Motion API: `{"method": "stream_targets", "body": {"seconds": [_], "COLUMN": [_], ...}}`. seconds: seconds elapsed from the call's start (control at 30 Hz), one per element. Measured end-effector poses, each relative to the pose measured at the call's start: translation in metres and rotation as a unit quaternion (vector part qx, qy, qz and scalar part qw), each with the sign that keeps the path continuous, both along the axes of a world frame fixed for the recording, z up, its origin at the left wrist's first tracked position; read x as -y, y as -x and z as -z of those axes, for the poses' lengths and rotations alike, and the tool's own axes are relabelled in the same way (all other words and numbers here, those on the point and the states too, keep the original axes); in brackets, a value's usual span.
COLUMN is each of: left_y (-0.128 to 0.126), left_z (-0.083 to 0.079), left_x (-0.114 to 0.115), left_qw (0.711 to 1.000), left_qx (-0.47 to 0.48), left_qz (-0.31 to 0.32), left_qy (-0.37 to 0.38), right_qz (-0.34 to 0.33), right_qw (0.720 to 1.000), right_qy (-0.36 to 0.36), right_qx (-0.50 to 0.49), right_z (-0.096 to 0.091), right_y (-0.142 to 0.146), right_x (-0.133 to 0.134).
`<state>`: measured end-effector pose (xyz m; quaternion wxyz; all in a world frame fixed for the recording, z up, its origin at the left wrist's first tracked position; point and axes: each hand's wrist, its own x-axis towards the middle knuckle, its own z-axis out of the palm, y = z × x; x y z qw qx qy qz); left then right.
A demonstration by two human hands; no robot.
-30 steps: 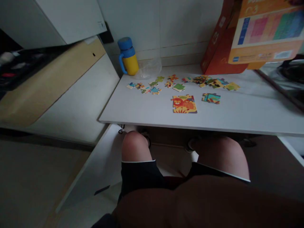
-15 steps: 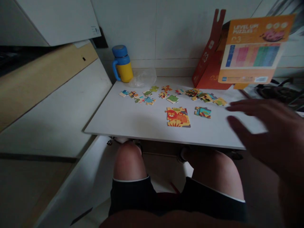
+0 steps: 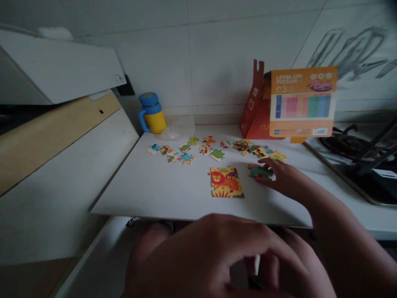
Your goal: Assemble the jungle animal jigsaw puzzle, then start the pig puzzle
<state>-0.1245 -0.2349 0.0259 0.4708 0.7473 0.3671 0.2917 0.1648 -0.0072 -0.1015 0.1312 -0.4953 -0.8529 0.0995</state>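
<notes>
A white counter (image 3: 149,190) spans the middle of my view, running to a tiled wall (image 3: 223,54) across the upper frame. At centre right, my right hand (image 3: 269,169) rests over the teal puzzle section (image 3: 255,170), fingers bent past its far side and thumb along the near side; I can't tell whether they have closed on it. That section reaches out leftward from under the fingertips, its long axis running roughly across the frame, clearly nearer this hand than the other. My left hand (image 3: 217,248) looms at lower centre, half open and loosely curled, with nothing I can see in it. The lion section (image 3: 226,184) lies left of the teal one and slightly lower in frame, bare surface between them. Farther up the frame, loose pieces are strewn in a band, a green piece (image 3: 217,155) among them. Beyond these I see a blue-and-yellow mug (image 3: 156,120) at upper left and an orange puzzle box (image 3: 302,103) at upper right.
</notes>
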Motion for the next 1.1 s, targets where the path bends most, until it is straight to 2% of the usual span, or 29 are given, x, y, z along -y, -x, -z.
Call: {"method": "stream_targets", "body": {"seconds": [0.07,0.17,0.23,0.33,0.4,0.53,0.6,0.67,0.73,0.8,0.83,0.9,0.97,1.03,1.1], "left_y": [0.014,0.035,0.043,0.044,0.039,0.027,0.024,0.024,0.029,0.035,0.038,0.045,0.052,0.057,0.06], "left_z": [0.01,0.034,0.052,0.073,0.08,0.082,0.084,0.088,0.094,0.1,0.102,0.106,0.108,0.11,0.111], "left_x": [-0.032,-0.072,-0.093,-0.115,-0.124,-0.128,-0.126,-0.125,-0.125,-0.128,-0.129,-0.132,-0.134,-0.136,-0.137], "left_qw": [0.996,0.974,0.964,0.966,0.971,0.98,0.982,0.981,0.978,0.975,0.971,0.96,0.941,0.925,0.916], "left_qx": [-0.066,-0.154,-0.169,-0.157,-0.13,-0.043,-0.013,-0.009,-0.019,-0.027,-0.029,-0.028,-0.015,0.006,0.016], "left_qz": [-0.027,-0.135,-0.18,-0.193,-0.195,-0.195,-0.187,-0.191,-0.203,-0.217,-0.232,-0.277,-0.335,-0.376,-0.396], "left_qy": [-0.044,-0.097,-0.096,-0.066,-0.051,-0.004,0.022,0.037,0.046,0.047,0.043,0.037,0.042,0.057,0.068], "right_qz": [0.015,0.046,0.065,0.091,0.093,-0.051,-0.088,-0.095,-0.103,-0.112,-0.105,-0.044,0.082,0.179,0.192], "right_qw": [1.0,0.998,0.996,0.996,0.995,0.989,0.982,0.982,0.98,0.979,0.981,0.993,0.997,0.981,0.976], "right_qy": [0.012,0.046,0.058,0.011,-0.027,0.056,0.081,0.082,0.084,0.09,0.09,0.067,0.007,-0.036,-0.025], "right_qx": [-0.011,-0.025,-0.023,-0.003,-0.03,-0.126,-0.145,-0.144,-0.149,-0.147,-0.136,-0.082,-0.003,0.07,0.104], "right_z": [-0.001,-0.001,-0.006,-0.025,-0.043,-0.068,-0.069,-0.064,-0.059,-0.055,-0.052,-0.045,-0.034,-0.022,-0.012], "right_y": [0.001,0.003,0.004,0.013,0.03,0.083,0.11,0.128,0.135,0.13,0.124,0.105,0.082,0.062,0.052], "right_x": [-0.001,-0.004,-0.006,0.0,0.012,0.046,0.06,0.067,0.067,0.062,0.057,0.046,0.033,0.022,0.014]}}
